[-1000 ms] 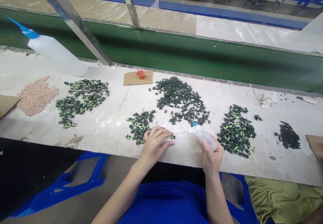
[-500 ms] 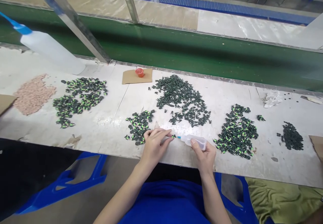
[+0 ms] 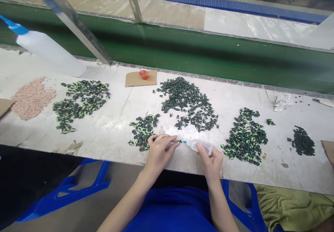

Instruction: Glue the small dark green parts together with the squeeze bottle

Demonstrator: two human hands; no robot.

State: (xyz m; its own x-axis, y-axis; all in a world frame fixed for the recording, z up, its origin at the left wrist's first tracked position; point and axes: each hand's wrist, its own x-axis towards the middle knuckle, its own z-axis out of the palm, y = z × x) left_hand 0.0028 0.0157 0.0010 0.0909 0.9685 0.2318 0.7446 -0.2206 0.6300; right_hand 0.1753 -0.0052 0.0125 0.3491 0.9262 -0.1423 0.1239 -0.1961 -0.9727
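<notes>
My left hand [image 3: 159, 151] pinches a small black-and-green piece [image 3: 179, 141] between thumb and fingertips, just above the white table. In my right hand [image 3: 212, 159] lies a small clear squeeze bottle [image 3: 198, 146], tilted almost flat. Its thin blue tip [image 3: 184, 142] points left and is at or very near the piece; I cannot tell whether they touch. Beside my left hand is a small pile of black-and-green pieces [image 3: 143, 131]. A bigger pile of like pieces [image 3: 245, 138] sits right of my right hand. Small dark green rods [image 3: 182, 99] are heaped beyond both hands.
A large white bottle with a blue nozzle [image 3: 49, 52] stands at the left, near pink bits [image 3: 33, 98] and another black-and-green pile [image 3: 80, 103]. A red cup [image 3: 143, 74] sits on cardboard [image 3: 130, 80]. Black bits [image 3: 302, 141] lie far right. A metal post [image 3: 75, 26] rises behind.
Both hands stay nearly still, the bottle tip still at the piece. The view has shifted very slightly.
</notes>
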